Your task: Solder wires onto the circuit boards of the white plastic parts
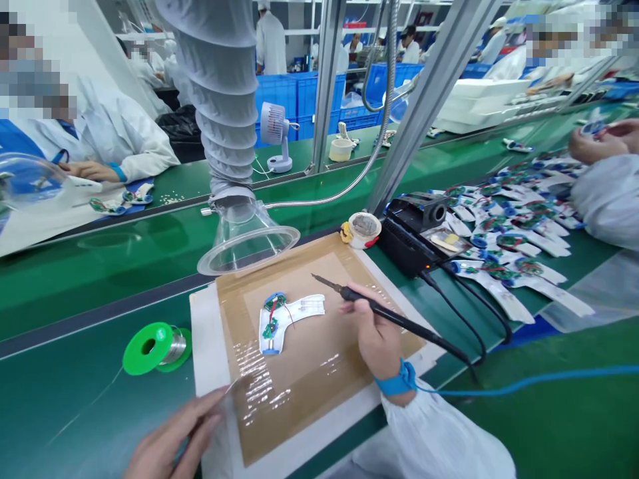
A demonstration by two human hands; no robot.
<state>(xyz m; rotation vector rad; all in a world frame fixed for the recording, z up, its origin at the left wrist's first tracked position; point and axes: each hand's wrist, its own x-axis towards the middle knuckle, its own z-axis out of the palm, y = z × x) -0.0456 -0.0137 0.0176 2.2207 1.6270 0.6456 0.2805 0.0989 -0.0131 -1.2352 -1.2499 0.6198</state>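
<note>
My right hand grips a black soldering iron, its tip raised and pointing left, a little right of and above a white plastic part carrying small green circuit boards and red wires. That part lies on a brown taped work mat. My left hand is at the mat's near left corner, fingers pinched on a thin solder wire that runs back toward a green solder spool.
A clear fume-extractor funnel hangs over the mat's far edge. A black soldering station and a tape roll sit to the right. Several finished parts lie beyond. Co-workers sit left and right along the green bench.
</note>
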